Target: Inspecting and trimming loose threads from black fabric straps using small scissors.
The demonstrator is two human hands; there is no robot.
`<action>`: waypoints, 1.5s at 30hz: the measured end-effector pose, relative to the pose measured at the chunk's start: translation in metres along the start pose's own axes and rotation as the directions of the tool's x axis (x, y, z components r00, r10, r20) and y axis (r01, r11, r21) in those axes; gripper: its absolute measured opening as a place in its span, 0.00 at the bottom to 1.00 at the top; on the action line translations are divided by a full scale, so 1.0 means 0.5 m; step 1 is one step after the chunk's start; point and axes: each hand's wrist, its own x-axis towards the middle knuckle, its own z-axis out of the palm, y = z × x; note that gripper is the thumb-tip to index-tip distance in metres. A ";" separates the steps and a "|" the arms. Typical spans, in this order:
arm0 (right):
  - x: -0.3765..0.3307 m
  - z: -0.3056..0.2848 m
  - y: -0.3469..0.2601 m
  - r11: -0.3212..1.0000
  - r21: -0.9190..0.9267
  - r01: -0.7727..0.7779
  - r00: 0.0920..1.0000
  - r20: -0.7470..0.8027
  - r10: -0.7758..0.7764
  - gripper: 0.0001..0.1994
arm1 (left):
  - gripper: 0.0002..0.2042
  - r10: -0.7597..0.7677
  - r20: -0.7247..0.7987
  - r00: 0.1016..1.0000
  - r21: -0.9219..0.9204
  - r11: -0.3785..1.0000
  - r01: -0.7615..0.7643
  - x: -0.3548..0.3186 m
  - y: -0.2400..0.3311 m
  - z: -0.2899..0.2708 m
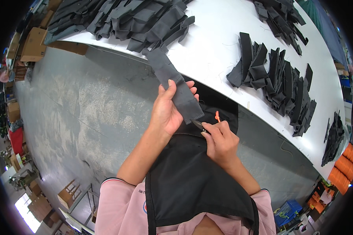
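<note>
My left hand (165, 109) grips a dark grey fabric strip (183, 98), thumb on top and fingers curled behind it. The strip slants from the table edge down toward my right hand (223, 143). That hand is closed around small thread snips (197, 124), whose blades are at the lower corner of the strip. Whether the blades touch the cloth I cannot tell. A short orange cord (217, 116) sticks up beside my right fingers. Below both hands lies the black apron (200, 176) I wear.
A white table (211, 51) curves across the far side. Piles of dark fabric pieces (133, 19) lie at its far left, with more strips (278, 78) on the right. Orange rolls (343, 168) are at the far right, a blue crate (288, 211) below them. Cardboard boxes (33, 45) stand left.
</note>
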 end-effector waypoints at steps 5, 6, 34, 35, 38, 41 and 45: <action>-0.010 -0.009 0.002 0.999 0.040 -0.021 0.998 -0.057 0.023 0.16 | 0.14 0.001 -0.001 1.000 0.000 1.000 -0.001 0.001 -0.001 0.001; -0.007 -0.008 0.000 0.998 0.060 -0.014 0.999 -0.044 0.017 0.16 | 0.14 0.002 0.008 1.000 -0.004 1.000 -0.002 0.001 -0.001 0.001; -0.003 0.022 -0.014 0.994 0.084 -0.070 0.993 -0.090 0.078 0.15 | 0.15 0.108 -0.025 0.994 -0.139 0.984 -0.110 -0.004 -0.001 0.007; -0.001 0.024 -0.014 0.994 0.081 -0.070 0.992 -0.096 0.077 0.15 | 0.15 0.107 -0.019 0.994 -0.138 0.984 -0.108 -0.006 -0.002 0.010; 0.003 0.027 -0.016 0.992 0.099 -0.078 0.990 -0.113 0.089 0.15 | 0.16 0.166 -0.035 0.986 -0.156 0.973 -0.169 -0.011 -0.005 0.023; 0.004 0.028 -0.016 0.995 0.067 -0.079 0.988 -0.126 0.087 0.15 | 0.19 0.192 -0.090 0.977 -0.135 0.970 -0.203 -0.016 -0.005 0.035; -0.002 0.027 -0.010 0.994 0.081 -0.070 0.984 -0.159 0.082 0.15 | 0.19 0.180 -0.063 0.982 -0.148 0.971 -0.188 -0.013 -0.006 0.028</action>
